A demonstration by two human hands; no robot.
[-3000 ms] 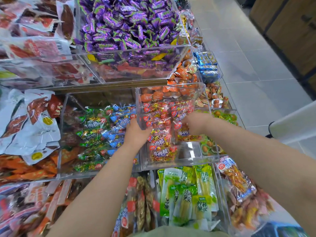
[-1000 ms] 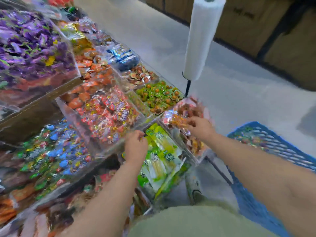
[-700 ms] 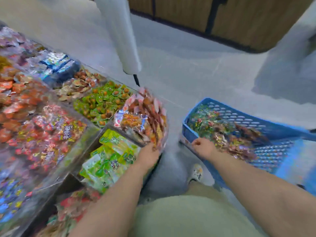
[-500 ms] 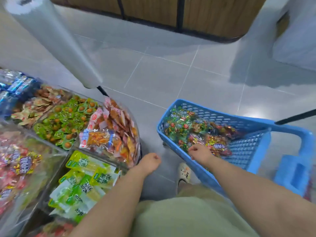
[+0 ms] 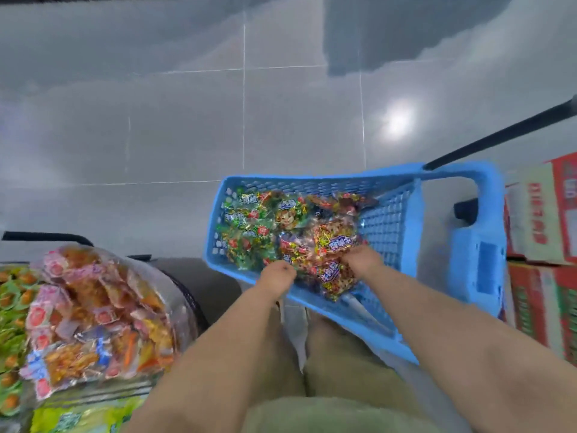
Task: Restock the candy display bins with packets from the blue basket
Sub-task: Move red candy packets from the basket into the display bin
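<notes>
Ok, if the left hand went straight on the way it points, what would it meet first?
Most likely the red and yellow candy packets heaped in the blue basket. The left hand sits at its near rim, pointing into them. Depth is unclear, so it may be touching.

Bright indoor light; white glare spot and dark shadow on glossy floor (image 5: 187, 126); motion blur throughout, edges bowed.

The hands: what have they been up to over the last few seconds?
Both hands left the clear display bins and swung right, down into the blue basket. The left hand and right hand now sit at the red packets; whether they grip any is hidden. The basket stayed on the floor, packets still inside.
</notes>
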